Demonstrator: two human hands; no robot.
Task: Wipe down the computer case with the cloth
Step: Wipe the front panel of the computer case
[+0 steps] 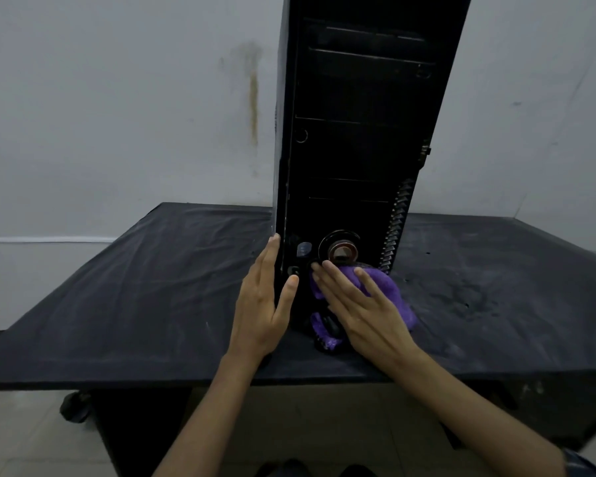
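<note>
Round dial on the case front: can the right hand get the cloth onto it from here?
Probably yes: the right hand presses the cloth just below the dial, nothing between.

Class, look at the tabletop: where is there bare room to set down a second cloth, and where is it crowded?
Two bare patches of table: left of the case, out to the left edge, and right of the case, beyond the cloth. It is crowded at the case's foot, where the left hand steadies its side and the right hand presses the cloth on its front.
</note>
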